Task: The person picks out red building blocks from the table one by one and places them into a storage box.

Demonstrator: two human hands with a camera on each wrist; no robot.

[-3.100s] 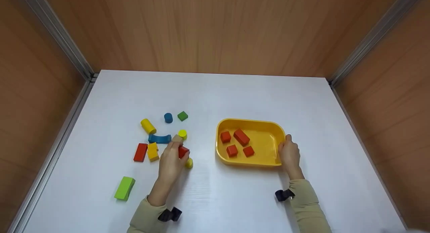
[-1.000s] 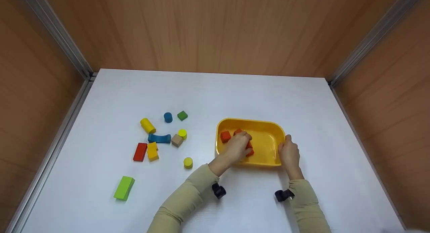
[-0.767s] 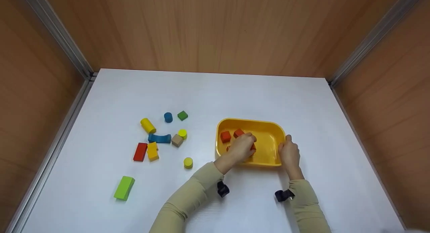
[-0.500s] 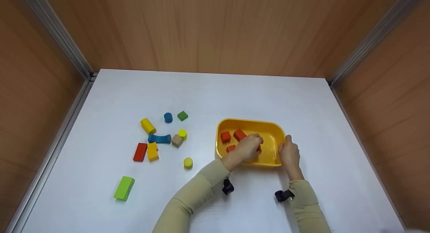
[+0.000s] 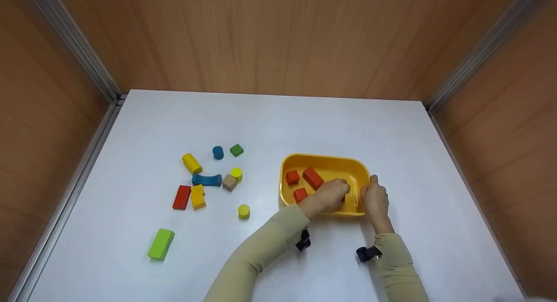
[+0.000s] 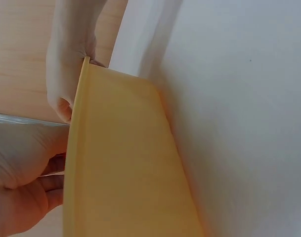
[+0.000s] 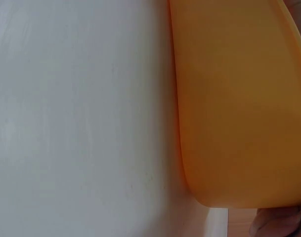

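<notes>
The yellow tray (image 5: 339, 162) stands on the white table, with red blocks inside: a cube (image 5: 292, 177), a longer block (image 5: 312, 178) and another cube (image 5: 300, 195) partly covered by my left wrist. My left hand (image 5: 327, 195) is down in the tray's right half, its curled fingers around a red block that is almost wholly hidden. In the left wrist view, only a sliver of red shows by the fingers of the left hand (image 6: 21, 177), behind the tray wall (image 6: 125, 153). My right hand (image 5: 375, 202) grips the tray's right end by the rim.
Left of the tray lie a red block (image 5: 182, 197), an orange block (image 5: 198, 196), a blue arch (image 5: 206, 180), a wooden cube (image 5: 229, 182), yellow cylinders (image 5: 192, 163), a blue cylinder (image 5: 218, 152), a green cube (image 5: 236, 150) and a light green block (image 5: 161, 244). Wooden panels surround the table.
My left hand picked up a red block from the left group, carried it into the tray, and has since slid rightward inside it. The right hand stays on the tray's rim.
</notes>
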